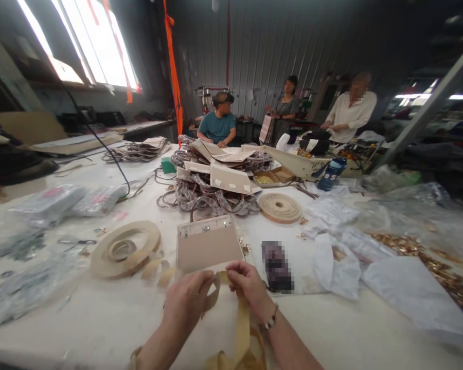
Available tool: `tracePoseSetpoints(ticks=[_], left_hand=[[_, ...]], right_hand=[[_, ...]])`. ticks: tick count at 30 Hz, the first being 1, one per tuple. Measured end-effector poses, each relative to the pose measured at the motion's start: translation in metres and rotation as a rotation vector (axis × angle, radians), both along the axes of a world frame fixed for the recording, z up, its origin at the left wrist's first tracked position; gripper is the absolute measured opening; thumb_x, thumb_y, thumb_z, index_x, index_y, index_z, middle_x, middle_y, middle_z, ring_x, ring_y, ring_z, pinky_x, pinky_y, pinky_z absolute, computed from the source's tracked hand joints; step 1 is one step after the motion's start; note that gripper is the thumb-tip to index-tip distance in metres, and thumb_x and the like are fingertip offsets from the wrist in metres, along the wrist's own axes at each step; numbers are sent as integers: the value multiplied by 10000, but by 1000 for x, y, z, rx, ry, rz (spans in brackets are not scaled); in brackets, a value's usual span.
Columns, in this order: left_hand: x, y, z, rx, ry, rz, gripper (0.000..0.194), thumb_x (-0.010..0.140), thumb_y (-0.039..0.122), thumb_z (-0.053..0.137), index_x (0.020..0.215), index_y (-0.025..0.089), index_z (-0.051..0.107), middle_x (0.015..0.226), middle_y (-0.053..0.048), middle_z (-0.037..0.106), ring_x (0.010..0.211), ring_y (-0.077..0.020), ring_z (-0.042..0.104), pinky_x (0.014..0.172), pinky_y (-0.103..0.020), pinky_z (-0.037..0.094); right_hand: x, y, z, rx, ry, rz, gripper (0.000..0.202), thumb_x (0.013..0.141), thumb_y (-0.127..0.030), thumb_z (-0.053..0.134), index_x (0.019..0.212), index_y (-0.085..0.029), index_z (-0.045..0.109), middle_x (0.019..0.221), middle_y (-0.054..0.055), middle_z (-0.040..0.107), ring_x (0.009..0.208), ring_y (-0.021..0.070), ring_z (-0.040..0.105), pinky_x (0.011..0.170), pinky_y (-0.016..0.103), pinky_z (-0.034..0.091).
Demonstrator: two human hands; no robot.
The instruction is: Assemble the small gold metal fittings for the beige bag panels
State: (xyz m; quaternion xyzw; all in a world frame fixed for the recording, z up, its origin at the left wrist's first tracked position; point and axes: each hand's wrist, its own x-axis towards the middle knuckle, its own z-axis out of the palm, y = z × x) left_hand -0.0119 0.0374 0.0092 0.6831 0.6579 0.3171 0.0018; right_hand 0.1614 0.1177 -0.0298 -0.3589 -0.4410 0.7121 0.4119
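My left hand (191, 295) is closed on a strip of beige tape, near the front edge of a flat beige panel. Close beside it on the right, my right hand (249, 285) pinches the same tape. From my right hand the yellowish tape (242, 329) hangs down in loops toward the bottom of the view. The beige panel (210, 244) lies flat beyond both hands, with small metal pieces along its far edge. To its left is a large tape roll (148, 241), with loose curls of tape running toward the panel.
A pile of panels and wrapped cords (216, 180) stands behind the panel. Another tape roll (280, 207), a blue bottle (332, 174) and gold metal parts (420, 257) are on the right. Plastic bags (48, 203) lie left. Three people are across the table.
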Motion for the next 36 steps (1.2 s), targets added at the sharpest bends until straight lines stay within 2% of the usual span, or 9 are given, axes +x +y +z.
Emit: tracePoseSetpoints(ticks=[5, 8, 11, 14, 18, 23, 28, 32, 36], left_hand=[[-17, 1, 14, -51, -258, -41, 235, 956, 402, 510, 939, 228, 666, 1017, -51, 772, 701, -162, 708, 636, -246, 520], [-14, 8, 18, -163, -249, -60, 175, 926, 367, 532, 875, 229, 626, 838, -20, 758, 683, -176, 703, 617, -254, 494], [-1, 14, 16, -243, -220, -117, 91, 876, 288, 571, 807, 230, 585, 753, 0, 732, 699, -188, 701, 639, -262, 473], [13, 17, 13, -275, -249, -140, 53, 823, 185, 574, 839, 233, 590, 800, 5, 744, 755, -186, 711, 680, -259, 472], [19, 21, 12, -239, -362, -46, 59, 810, 220, 606, 868, 229, 604, 743, 21, 719, 701, -167, 691, 653, -245, 476], [12, 23, 8, -229, -468, -17, 358, 840, 296, 617, 1189, 223, 650, 790, 4, 742, 678, -155, 677, 679, -262, 524], [4, 23, 1, -162, -257, -43, 193, 902, 291, 586, 1014, 220, 726, 892, -48, 746, 819, -198, 675, 762, -316, 541], [1, 23, 3, -59, -76, -141, 239, 936, 217, 549, 1132, 239, 686, 1118, -71, 713, 1047, -235, 637, 876, -354, 525], [-3, 25, 9, -126, 51, -287, 259, 960, 166, 506, 1129, 245, 686, 1002, -55, 717, 948, -207, 641, 817, -310, 506]], right_hand=[[1, 0, -1, 225, -192, 36, 147, 762, -289, 718, 812, -151, 726, 690, 20, 649, 622, 139, 565, 593, 269, 444], [5, -7, 9, 523, -308, -94, 169, 868, -270, 619, 944, -188, 745, 1134, 108, 696, 1046, 240, 635, 862, 353, 512], [7, -15, 18, 733, -271, -50, 321, 913, -327, 622, 1212, -222, 675, 1388, 114, 593, 1292, 271, 527, 1090, 427, 408], [5, -18, 20, 720, -288, 55, 439, 874, -386, 709, 1273, -216, 642, 1243, 108, 678, 1151, 261, 614, 1016, 398, 466], [2, -15, 15, 524, -298, 70, 308, 901, -389, 677, 1135, -191, 708, 983, 68, 737, 868, 204, 665, 794, 322, 523], [0, -13, 10, 400, -238, 76, 267, 914, -340, 646, 1114, -174, 708, 839, 43, 720, 762, 175, 659, 673, 272, 498], [-1, -12, 10, 448, -288, 102, 248, 946, -386, 608, 968, -175, 738, 764, 25, 693, 682, 154, 609, 626, 261, 458], [-2, -10, 9, 466, -339, 11, 263, 879, -436, 704, 880, -173, 718, 683, -3, 616, 619, 136, 523, 562, 253, 397], [-2, -10, 5, 451, -341, -13, 284, 833, -451, 746, 788, -175, 694, 691, 10, 631, 597, 133, 509, 539, 258, 387]])
